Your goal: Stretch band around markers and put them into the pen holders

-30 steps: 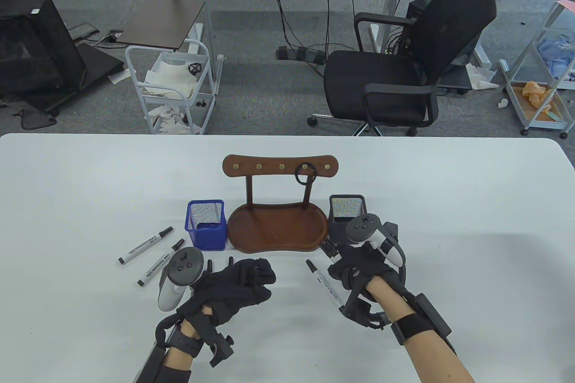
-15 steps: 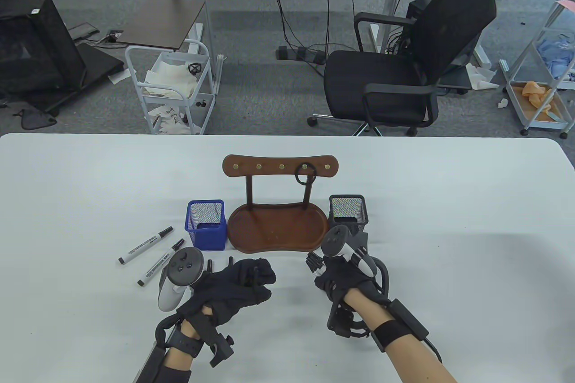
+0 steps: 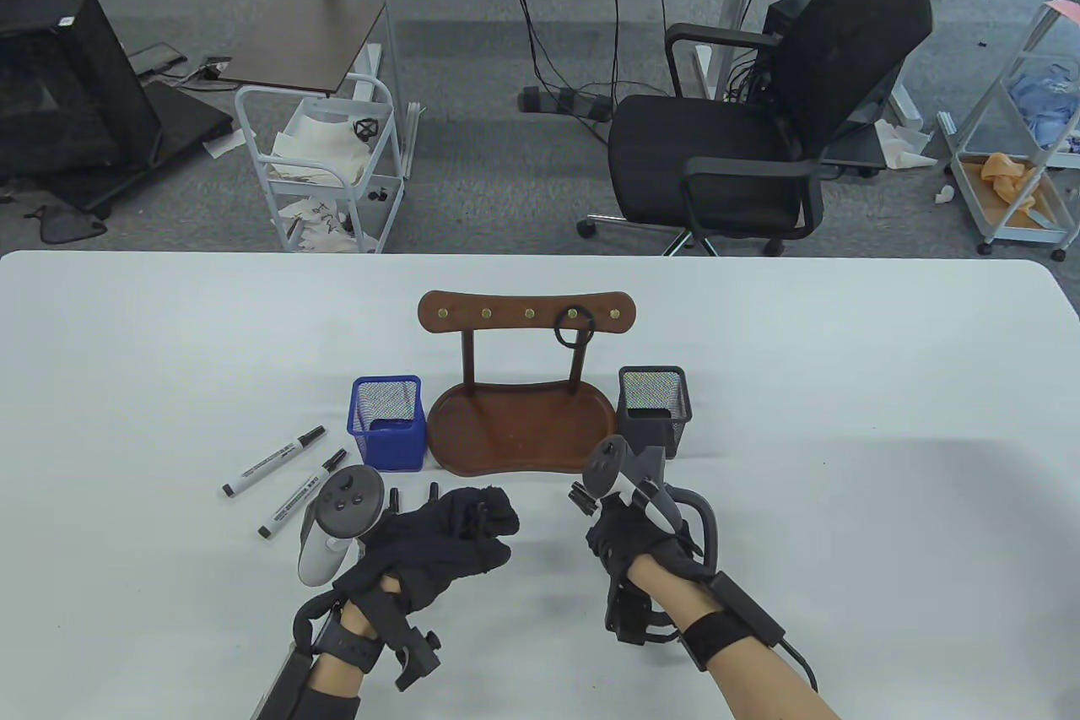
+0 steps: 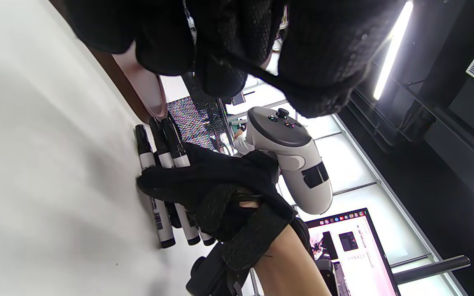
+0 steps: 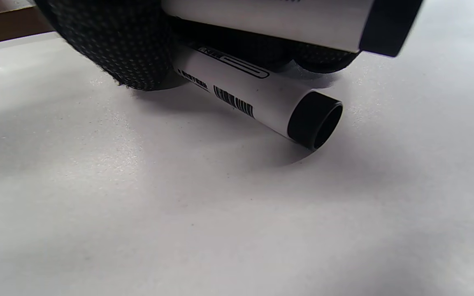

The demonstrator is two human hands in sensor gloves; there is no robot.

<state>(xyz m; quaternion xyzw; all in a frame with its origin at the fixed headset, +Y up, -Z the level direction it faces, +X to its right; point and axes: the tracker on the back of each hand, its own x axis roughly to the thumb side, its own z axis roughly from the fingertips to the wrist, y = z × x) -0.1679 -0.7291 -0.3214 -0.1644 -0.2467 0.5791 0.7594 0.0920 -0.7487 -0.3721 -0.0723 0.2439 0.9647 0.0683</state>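
My right hand (image 3: 609, 533) lies on the table in front of the wooden tray, gripping a bunch of white markers (image 3: 582, 495) whose black tips stick out to the left. The left wrist view shows three markers (image 4: 157, 207) side by side under that hand (image 4: 212, 185). In the right wrist view one marker (image 5: 257, 102) lies on the table below the glove. My left hand (image 3: 489, 516) rests curled at centre left, with a thin black band (image 4: 261, 77) stretched across its fingers (image 4: 228, 61). Blue holder (image 3: 388, 423) and black holder (image 3: 652, 403) flank the tray.
A wooden rack (image 3: 526, 311) with brass pegs stands over a brown tray (image 3: 521, 437); another black band (image 3: 572, 330) hangs from one peg. Two loose markers (image 3: 274, 462) (image 3: 302, 494) lie left of the blue holder. An office chair stands beyond the table's far edge.
My right hand slid left and toward me, away from the black holder, gathering the loose marker into its bunch. The left hand stayed put.
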